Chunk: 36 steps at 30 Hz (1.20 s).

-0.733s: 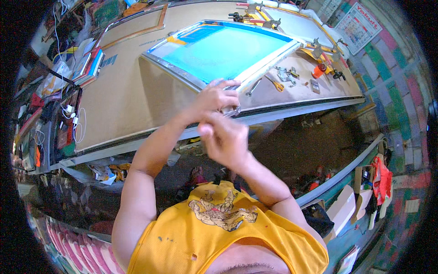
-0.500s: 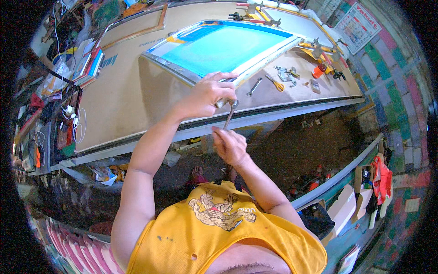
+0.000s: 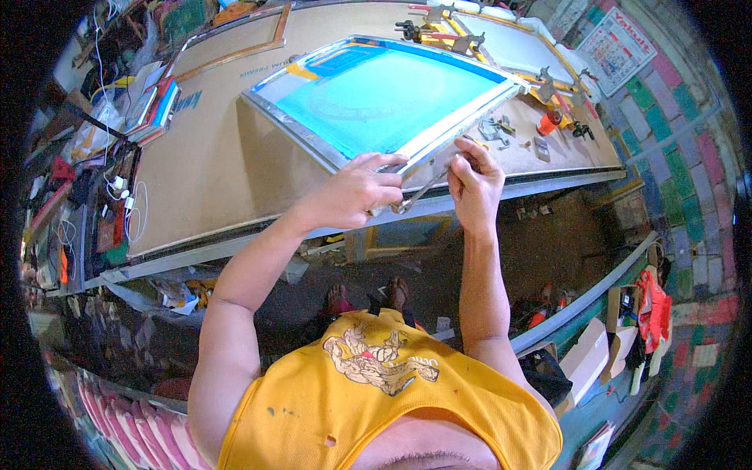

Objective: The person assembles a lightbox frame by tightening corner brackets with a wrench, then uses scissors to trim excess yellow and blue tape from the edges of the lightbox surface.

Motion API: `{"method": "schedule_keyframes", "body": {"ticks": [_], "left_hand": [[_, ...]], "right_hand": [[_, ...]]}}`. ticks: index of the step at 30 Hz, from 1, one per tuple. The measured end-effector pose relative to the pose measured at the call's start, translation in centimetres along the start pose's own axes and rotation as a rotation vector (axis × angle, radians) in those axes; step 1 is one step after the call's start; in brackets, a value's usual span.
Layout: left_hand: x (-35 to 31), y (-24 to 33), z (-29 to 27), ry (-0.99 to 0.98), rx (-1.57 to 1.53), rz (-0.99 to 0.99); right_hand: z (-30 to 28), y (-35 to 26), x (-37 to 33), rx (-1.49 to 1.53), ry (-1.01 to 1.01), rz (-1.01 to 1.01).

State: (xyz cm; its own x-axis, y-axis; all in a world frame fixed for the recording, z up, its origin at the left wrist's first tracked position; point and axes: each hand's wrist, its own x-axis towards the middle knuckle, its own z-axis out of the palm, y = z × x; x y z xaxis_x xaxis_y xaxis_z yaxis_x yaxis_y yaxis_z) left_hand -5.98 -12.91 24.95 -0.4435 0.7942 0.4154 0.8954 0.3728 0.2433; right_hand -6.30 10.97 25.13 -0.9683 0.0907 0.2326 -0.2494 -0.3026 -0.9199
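Note:
A silk-screen frame [image 3: 454, 129] with bright blue mesh rests on the table, its near corner toward me. My left hand [image 3: 352, 192] is closed around that near corner, fingers bent over its edge. Just beneath those fingers is the head of a metal wrench [image 3: 419, 196], at a small fitting that my hand partly covers. My right hand [image 3: 476, 184] grips the wrench's other end, up and to the right of its head. Beyond this hand lie several grey metal clamp parts [image 3: 495, 131]. Scissors with yellow handles are mostly hidden behind my fingers.
The large brown-topped table [image 3: 188, 211] has a metal front edge. At its far right are bar clamps [image 3: 548, 88], an orange-red container [image 3: 549, 122] and another frame [image 3: 509, 43]. Books [image 3: 160, 113] and white cables [image 3: 133, 215] crowd the left. A cluttered bench [image 3: 595, 399] stands lower right.
My right hand has swung up and rightward with the wrench handle. My left hand and the frame's near corner have come slightly toward me. The loose wrench on the table is now hidden.

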Motion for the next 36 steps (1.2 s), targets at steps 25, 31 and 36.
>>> {"method": "schedule_keyframes", "body": {"ticks": [25, 31, 36], "left_hand": [[-0.4, 0.4, -2.2, 0.049, -0.018, -0.051], [0.2, 0.7, 1.6, 0.004, 0.015, -0.015], [0.1, 0.5, 3.1, 0.099, -0.012, -0.073]], "right_hand": [[-3.2, 7.9, -4.6, -0.415, -0.138, -0.2], [0.5, 0.0, 0.6, -0.106, -0.098, 0.061], [7.4, -2.0, -5.9, -0.685, -0.18, -0.421]]}}
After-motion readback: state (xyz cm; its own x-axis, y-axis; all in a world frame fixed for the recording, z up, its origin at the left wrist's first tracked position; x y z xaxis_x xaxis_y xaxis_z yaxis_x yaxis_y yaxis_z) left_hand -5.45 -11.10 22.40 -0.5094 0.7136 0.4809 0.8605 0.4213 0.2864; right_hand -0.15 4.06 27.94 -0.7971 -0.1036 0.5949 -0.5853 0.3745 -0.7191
